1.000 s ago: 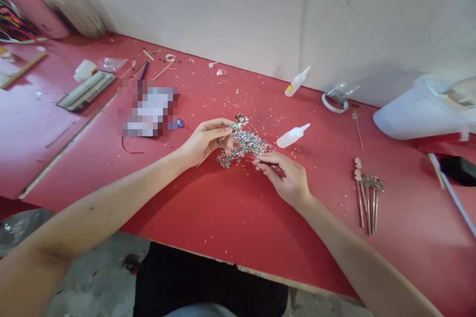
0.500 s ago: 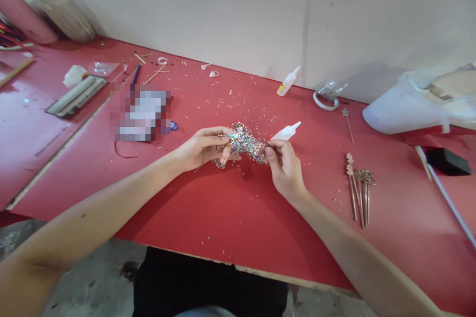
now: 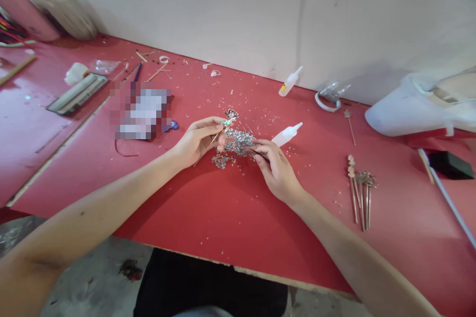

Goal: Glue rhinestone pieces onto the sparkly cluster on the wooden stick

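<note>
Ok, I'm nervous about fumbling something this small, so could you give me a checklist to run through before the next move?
1. Flower-topped pin gripped by the left hand: ok.
2. Thin dark tool held in the right hand: ok.
3. A piece caught at the tool's tip: cannot tell, too small.
4. Glittery pile close to both hands: ok.
5. Nearer white bottle capped: cannot tell.
6. Red table free of loose bits: not ok, specks are scattered across it.

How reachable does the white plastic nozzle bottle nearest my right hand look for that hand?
Probably yes: the white plastic nozzle bottle lies just beyond your bare right hand with nothing between them, though that hand seems to hold a thin dark tool.
</note>
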`<action>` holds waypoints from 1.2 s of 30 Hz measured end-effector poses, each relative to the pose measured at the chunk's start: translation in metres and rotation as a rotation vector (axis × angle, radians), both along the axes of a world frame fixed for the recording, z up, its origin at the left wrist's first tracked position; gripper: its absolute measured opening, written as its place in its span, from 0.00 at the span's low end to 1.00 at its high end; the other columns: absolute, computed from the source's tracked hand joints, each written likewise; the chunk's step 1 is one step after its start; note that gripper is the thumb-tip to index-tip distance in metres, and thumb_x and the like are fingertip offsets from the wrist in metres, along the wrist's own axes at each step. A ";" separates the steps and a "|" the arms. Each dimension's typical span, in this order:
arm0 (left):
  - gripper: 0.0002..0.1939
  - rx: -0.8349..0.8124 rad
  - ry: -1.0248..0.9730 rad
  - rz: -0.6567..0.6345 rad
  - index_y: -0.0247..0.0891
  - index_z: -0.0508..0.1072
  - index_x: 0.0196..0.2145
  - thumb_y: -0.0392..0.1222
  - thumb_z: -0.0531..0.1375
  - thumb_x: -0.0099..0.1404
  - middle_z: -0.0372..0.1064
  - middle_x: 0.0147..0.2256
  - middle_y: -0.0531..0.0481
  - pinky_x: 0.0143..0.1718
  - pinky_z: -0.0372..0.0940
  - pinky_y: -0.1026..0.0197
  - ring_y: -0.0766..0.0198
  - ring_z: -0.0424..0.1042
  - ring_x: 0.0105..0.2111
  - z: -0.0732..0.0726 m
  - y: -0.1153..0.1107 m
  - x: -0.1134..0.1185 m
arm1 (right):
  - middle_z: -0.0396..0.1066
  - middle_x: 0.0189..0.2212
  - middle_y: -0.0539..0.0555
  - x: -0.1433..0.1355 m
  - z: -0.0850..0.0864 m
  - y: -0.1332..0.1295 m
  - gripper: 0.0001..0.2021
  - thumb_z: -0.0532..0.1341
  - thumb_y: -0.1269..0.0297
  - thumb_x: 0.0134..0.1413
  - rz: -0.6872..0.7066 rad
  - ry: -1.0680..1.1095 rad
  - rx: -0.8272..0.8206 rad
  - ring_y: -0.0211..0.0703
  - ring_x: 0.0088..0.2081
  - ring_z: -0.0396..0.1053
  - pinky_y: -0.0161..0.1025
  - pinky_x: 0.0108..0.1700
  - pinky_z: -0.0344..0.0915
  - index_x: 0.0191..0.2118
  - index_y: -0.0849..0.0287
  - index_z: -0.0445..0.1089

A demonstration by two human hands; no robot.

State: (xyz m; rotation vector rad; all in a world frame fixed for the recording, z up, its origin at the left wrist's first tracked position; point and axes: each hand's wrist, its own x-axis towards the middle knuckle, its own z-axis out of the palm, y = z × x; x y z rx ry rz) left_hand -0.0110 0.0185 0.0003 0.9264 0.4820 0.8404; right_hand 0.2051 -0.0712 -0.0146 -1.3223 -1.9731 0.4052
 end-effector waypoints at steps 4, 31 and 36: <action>0.05 -0.021 -0.003 0.026 0.38 0.72 0.37 0.33 0.57 0.64 0.69 0.20 0.57 0.46 0.68 0.54 0.71 0.67 0.20 0.002 -0.001 0.000 | 0.69 0.46 0.59 0.000 0.000 0.001 0.06 0.52 0.69 0.64 0.006 -0.011 0.027 0.47 0.53 0.66 0.51 0.53 0.66 0.45 0.54 0.63; 0.03 -0.024 -0.012 0.127 0.37 0.70 0.36 0.34 0.57 0.63 0.68 0.20 0.56 0.40 0.69 0.57 0.71 0.66 0.20 0.006 0.004 -0.002 | 0.72 0.39 0.58 -0.001 0.000 -0.002 0.06 0.54 0.70 0.63 0.042 -0.015 0.087 0.47 0.44 0.70 0.47 0.44 0.69 0.44 0.56 0.65; 0.03 -0.043 0.044 0.070 0.36 0.69 0.36 0.34 0.58 0.62 0.70 0.21 0.55 0.38 0.69 0.58 0.70 0.69 0.21 0.002 0.002 -0.001 | 0.72 0.37 0.56 -0.001 -0.001 -0.002 0.07 0.54 0.69 0.63 0.042 -0.027 0.057 0.47 0.41 0.70 0.47 0.43 0.68 0.45 0.54 0.64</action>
